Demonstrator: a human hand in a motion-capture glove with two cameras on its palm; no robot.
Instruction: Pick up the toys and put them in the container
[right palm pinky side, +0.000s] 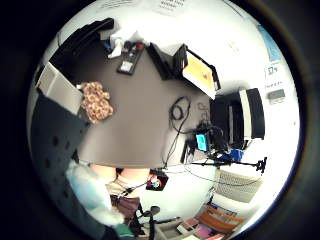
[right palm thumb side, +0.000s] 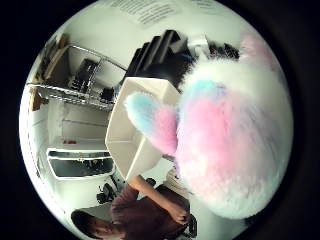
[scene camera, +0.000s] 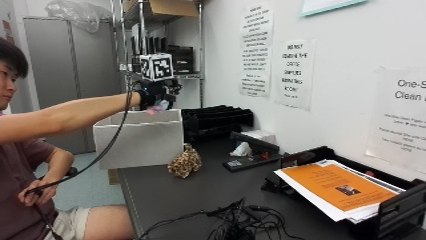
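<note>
**Fluffy toy held over the white bin**

From where I'm watching, the gloved right hand (scene camera: 158, 95) sits up above the open top of the white rectangular container (scene camera: 140, 137), with the arm stretched out from the person's side of the dark table (scene camera: 200, 192). I can see a bit of pink fluff poking out under the fingers, and the thumb side palm view is mostly filled with a pink, white and light blue fluffy plush toy (right palm thumb side: 230, 145), so the fingers are curled round it. That same view shows the container's open mouth (right palm thumb side: 132, 130) right beside the toy's ear.

A second toy, a brown leopard-spotted plush (scene camera: 184, 161), lies on the table touching the container's front corner. Further along the table from the container there's a black stapler-like thing (scene camera: 249, 159), and beyond that an orange sheet on a stack of papers in a black tray (scene camera: 339, 190). A bundle of black cables (scene camera: 236, 222) lies on the table, well apart from the container.
</note>
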